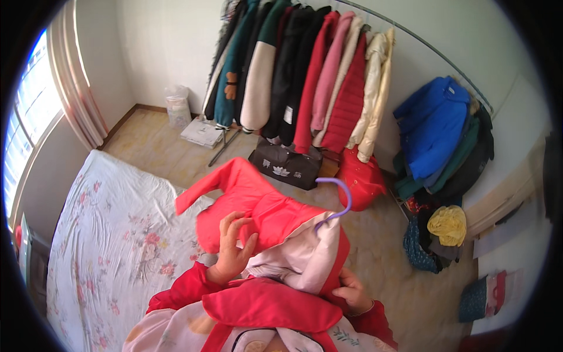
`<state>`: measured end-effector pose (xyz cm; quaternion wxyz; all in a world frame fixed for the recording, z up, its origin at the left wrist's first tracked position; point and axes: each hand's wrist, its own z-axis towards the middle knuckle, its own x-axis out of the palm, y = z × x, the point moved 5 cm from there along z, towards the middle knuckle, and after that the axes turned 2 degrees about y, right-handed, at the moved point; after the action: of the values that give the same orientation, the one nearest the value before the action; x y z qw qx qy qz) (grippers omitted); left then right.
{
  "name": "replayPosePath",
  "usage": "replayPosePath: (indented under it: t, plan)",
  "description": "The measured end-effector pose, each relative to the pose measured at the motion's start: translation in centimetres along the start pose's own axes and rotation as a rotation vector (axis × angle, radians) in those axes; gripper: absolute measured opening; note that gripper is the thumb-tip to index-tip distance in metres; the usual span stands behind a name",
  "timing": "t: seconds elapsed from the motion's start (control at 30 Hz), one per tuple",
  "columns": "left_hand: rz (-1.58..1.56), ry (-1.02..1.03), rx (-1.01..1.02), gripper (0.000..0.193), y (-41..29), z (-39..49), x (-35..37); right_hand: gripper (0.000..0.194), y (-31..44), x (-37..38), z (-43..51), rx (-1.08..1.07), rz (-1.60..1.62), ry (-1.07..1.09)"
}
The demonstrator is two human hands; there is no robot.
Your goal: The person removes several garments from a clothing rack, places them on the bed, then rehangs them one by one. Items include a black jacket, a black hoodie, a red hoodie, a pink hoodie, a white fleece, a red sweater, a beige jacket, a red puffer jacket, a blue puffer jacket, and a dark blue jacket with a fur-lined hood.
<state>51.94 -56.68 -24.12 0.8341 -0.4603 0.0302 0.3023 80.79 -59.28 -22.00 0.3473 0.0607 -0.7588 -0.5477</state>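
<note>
A red jacket (264,200) with a pale lining (299,259) is held up in front of my chest. The hook of a purple hanger (345,196) sticks out at its neck, on the right. My left hand (235,246) touches the red cloth near its lower left part, thumb and fingers apart; whether it pinches the cloth is unclear. My right hand (354,292) grips the jacket's red edge at the lower right, its fingers partly hidden by the cloth. One red sleeve (206,182) stretches out to the left over the bed's corner.
A bed with a floral sheet (118,229) is at the left. Ahead, several coats (290,79) hang from a metal rail (409,33), with a dark bag (288,165) and a red bag (360,180) below. More coats (440,127) and piled clothes (446,226) are at the right.
</note>
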Motion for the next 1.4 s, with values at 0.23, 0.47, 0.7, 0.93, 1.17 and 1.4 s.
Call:
replayPosePath:
  t: [0.23, 0.47, 0.7, 0.93, 1.17, 1.4]
  plan:
    - [-0.176, 0.257, 0.029, 0.03, -1.2, 2.0, 12.9, 0.045, 4.1, -7.9, -3.8, -0.167, -0.025, -0.215]
    - [-0.28, 0.44, 0.103, 0.022, -1.0, 6.4, 21.9, 0.035, 6.6, -15.9, -4.3, -0.36, -0.097, -0.541]
    - [-0.304, 0.41, 0.13, 0.016, 3.7, 14.8, 31.1, 0.036, 14.2, -22.7, 0.9, -0.502, -0.156, -0.679]
    - [-0.435, 0.429, 0.17, 0.014, 4.5, 26.3, 41.0, 0.043, 26.4, -29.9, 7.0, -0.672, -0.251, -0.767]
    - [-0.524, 0.413, 0.213, 0.015, 6.5, 35.2, 47.6, 0.045, 35.1, -37.5, 13.7, -0.869, -0.319, -0.736]
    - [-0.586, 0.505, 0.187, 0.011, 6.4, 41.0, 52.3, 0.045, 44.3, -42.6, 20.7, -0.912, -0.336, -0.659]
